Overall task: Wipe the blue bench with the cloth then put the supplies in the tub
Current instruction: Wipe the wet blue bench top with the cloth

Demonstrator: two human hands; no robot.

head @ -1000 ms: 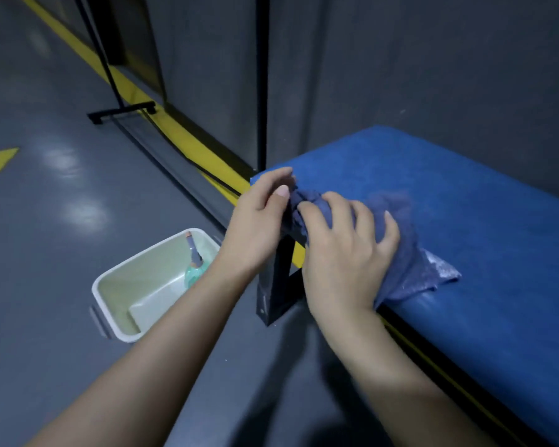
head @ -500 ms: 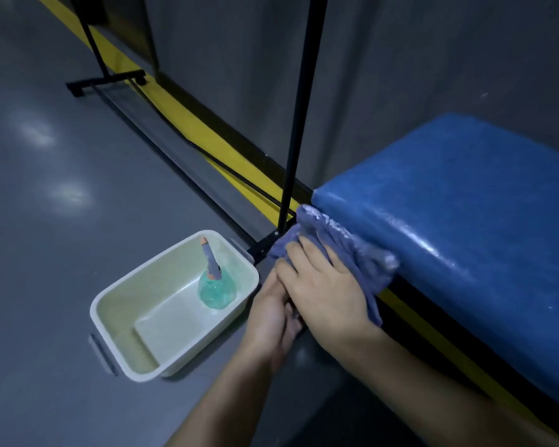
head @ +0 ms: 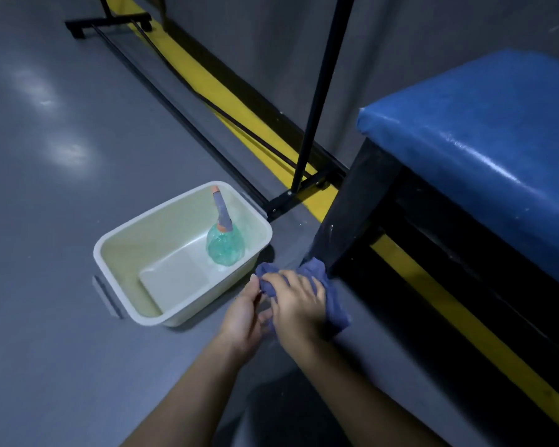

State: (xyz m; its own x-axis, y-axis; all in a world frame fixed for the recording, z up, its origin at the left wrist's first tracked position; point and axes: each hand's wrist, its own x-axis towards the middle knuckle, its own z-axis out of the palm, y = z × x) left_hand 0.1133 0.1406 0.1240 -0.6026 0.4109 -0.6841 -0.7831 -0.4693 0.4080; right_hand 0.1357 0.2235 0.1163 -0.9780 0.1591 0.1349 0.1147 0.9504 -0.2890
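Cloth (head: 331, 295) is off the bench and bunched up in both hands, just beside the tub (head: 149, 230) at its near right corner, not over the rim yet. Right hand (head: 299, 306) is clamped over the top of the wad, fingers curled round it. Left hand (head: 242, 314) is pressed up against the right one, thumb on the end of the cloth nearest the tub. Looks like a pinch, but its fingers are mostly tucked under so can't swear to it. So hands together, both on the cloth.

Spray bottle (head: 225, 245) is already standing inside the tub by the far right wall, nozzle up. Blue bench (head: 484, 133) is right of the tub and higher, w/ its black leg (head: 346, 217) btwn the tub and the padded top. Top is shiny in patches, so prob wiped.

Handling imo: cloth is soft, light, floppy, maybe damp, nothing to break. Loose corners hang out below the right hand, so keep it balled up and held round the middle, otherwise a tail drapes over the rim. Best spot looks like the open left half of the tub, away from the bottle, bc that bottle seems light and tippy.
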